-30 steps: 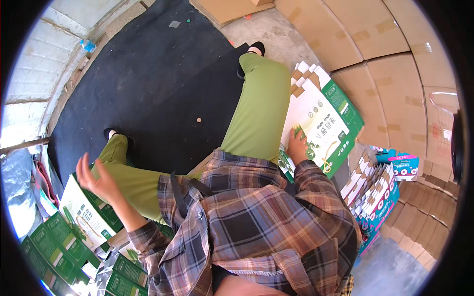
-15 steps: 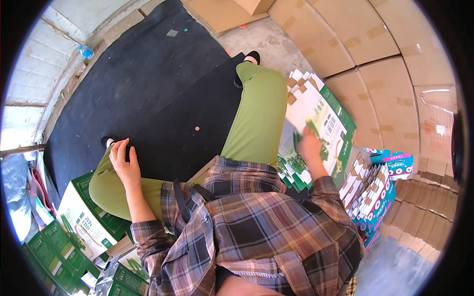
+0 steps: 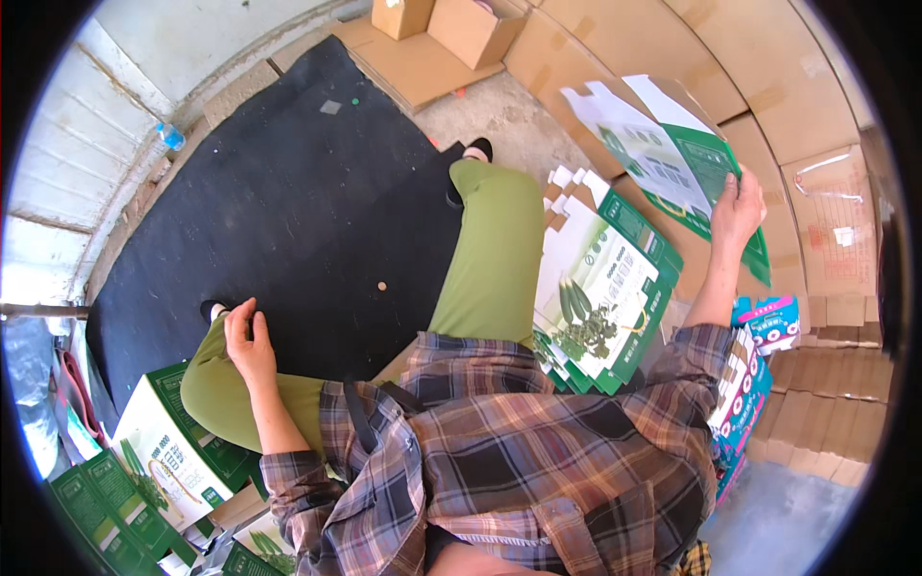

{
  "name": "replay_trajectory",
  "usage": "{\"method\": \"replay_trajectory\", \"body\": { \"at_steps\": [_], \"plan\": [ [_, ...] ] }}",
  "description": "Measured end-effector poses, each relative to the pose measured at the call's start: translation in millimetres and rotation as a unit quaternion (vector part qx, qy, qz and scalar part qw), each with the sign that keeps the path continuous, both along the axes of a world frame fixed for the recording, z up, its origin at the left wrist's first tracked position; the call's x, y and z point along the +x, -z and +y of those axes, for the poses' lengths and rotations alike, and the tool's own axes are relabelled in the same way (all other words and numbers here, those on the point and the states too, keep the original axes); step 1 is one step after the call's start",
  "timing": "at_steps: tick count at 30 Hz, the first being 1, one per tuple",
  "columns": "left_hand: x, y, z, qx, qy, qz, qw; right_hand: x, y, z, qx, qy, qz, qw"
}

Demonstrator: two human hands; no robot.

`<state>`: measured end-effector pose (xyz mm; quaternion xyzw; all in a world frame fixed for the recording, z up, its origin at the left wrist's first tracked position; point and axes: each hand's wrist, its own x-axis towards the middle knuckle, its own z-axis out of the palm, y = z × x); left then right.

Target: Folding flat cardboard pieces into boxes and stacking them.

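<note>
My right hand (image 3: 738, 213) grips the edge of a green and white flattened cardboard box (image 3: 663, 158), held up at the right and blurred in part. Below it, beside my right leg, lies a stack of the same printed flat boxes (image 3: 600, 288), with pictures of green vegetables on the top one. My left hand (image 3: 252, 344) rests near my left knee, fingers loosely spread, holding nothing. Next to that knee stands a white and green box (image 3: 168, 451) with similar print.
A black mat (image 3: 279, 211) covers the floor ahead. Large brown cartons (image 3: 663, 38) form a wall at the right. Teal and pink boxes (image 3: 764, 326) and stacked brown cardboard (image 3: 826, 413) sit at my right side. More green boxes (image 3: 106, 499) are at lower left; an open brown carton (image 3: 471, 34) lies far ahead.
My right hand has lifted a flat box off the stack, up and to the right. The stack's next top box is now uncovered. My left hand has stayed by the knee.
</note>
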<state>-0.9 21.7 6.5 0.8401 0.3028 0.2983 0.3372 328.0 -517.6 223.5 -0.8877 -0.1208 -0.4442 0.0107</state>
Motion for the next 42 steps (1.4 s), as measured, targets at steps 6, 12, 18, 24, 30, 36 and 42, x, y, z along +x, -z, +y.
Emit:
{"method": "replay_trajectory", "body": {
  "at_steps": [6, 12, 18, 24, 30, 36, 42],
  "plan": [
    [2, 10, 5, -0.158, 0.017, 0.017, 0.987, 22, 21, 54, 0.365, -0.307, 0.163, 0.864],
    [9, -24, 13, -0.318, -0.020, -0.097, 0.943, 31, 48, 155, 0.495, -0.509, 0.270, 0.651],
    [-4, -16, 60, -0.460, 0.020, -0.438, 0.772, 21, 94, 264, 0.512, -0.592, 0.400, 0.477],
    [-29, 0, 63, -0.513, -0.026, -0.437, 0.738, 37, 159, 317, 0.482, -0.462, 0.518, 0.535],
    [-25, -6, 48, -0.525, 0.126, -0.351, 0.765, 48, 202, 318, 0.584, -0.368, 0.524, 0.499],
    [-20, -5, 29, -0.523, 0.063, -0.296, 0.797, 43, 216, 315, 0.627, -0.277, 0.594, 0.421],
    [11, 10, -6, -0.418, -0.048, -0.158, 0.893, 32, 233, 321, 0.546, -0.311, 0.661, 0.410]
  ]
}}
